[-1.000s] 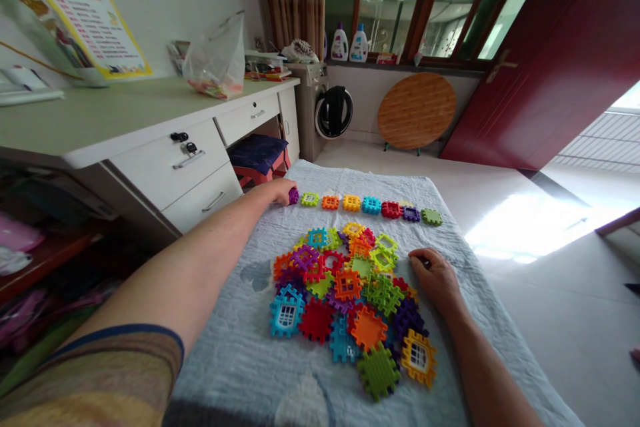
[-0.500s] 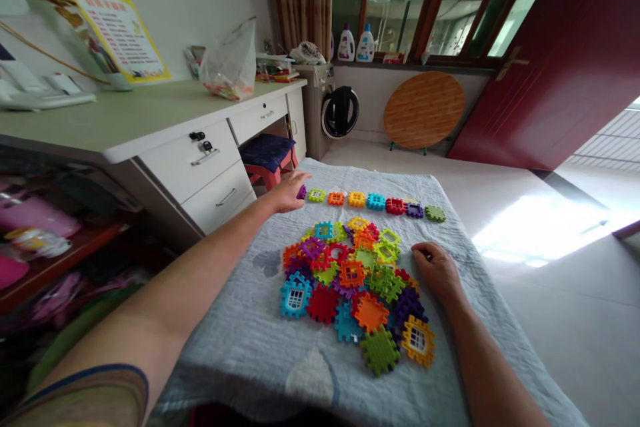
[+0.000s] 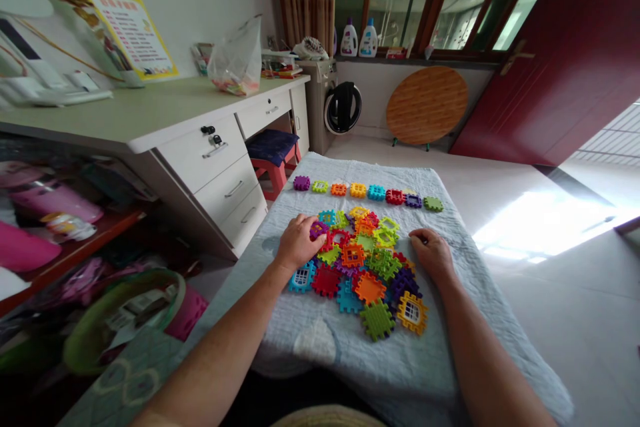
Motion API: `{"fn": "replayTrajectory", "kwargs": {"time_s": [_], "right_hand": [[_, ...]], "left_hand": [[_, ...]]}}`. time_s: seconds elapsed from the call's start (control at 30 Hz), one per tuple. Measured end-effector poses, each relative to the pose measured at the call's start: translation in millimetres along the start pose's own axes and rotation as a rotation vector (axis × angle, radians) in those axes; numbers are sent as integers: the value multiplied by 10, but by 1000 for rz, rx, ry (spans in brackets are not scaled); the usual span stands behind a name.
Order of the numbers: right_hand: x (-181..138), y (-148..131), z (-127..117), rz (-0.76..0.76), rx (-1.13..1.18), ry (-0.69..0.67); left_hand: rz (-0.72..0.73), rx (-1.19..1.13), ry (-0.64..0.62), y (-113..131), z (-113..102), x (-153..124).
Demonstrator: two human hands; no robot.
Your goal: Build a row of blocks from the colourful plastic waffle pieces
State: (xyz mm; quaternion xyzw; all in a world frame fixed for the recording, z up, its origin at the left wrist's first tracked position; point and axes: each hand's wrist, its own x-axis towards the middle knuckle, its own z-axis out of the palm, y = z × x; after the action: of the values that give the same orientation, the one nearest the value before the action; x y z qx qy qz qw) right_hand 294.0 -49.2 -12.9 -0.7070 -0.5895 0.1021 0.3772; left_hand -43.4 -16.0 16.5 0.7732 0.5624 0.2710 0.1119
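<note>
8-pc row point(image 3: 376, 193), 2 hands point(image 3: 298, 243)

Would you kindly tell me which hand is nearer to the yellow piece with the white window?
Right. The right hand is just beyond the yellow piece, beside the pile; the left hand is farther off, at the pile's left side.

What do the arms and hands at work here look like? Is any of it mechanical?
Nothing mechanical shows: these are a person's own arms. The left hand and right hand are ungloved. The left forearm and right forearm are bare as far as they show, with no sleeve, watch or cable in view. Rings are too small to tell.
</note>
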Motion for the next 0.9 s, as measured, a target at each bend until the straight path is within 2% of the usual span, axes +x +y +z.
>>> {"fn": "replayTrajectory", "kwargs": {"time_s": [0.13, 0.27, 0.5, 0.67, 0.9], "right_hand": [[7, 13, 12, 7, -8, 1], [20, 38, 26, 1, -19, -1], [46, 85, 41, 13, -24, -14], [55, 94, 43, 26, -30, -24], [48, 88, 30, 21, -35, -29]], "left_hand": [[79, -222, 125, -92, 2, 9], [29, -369, 210, -237, -5, 1], [-41, -485, 149, -394, -9, -10], [-12, -493, 125, -396, 26, -18], [-71, -386, 249, -404, -35, -13]]}}
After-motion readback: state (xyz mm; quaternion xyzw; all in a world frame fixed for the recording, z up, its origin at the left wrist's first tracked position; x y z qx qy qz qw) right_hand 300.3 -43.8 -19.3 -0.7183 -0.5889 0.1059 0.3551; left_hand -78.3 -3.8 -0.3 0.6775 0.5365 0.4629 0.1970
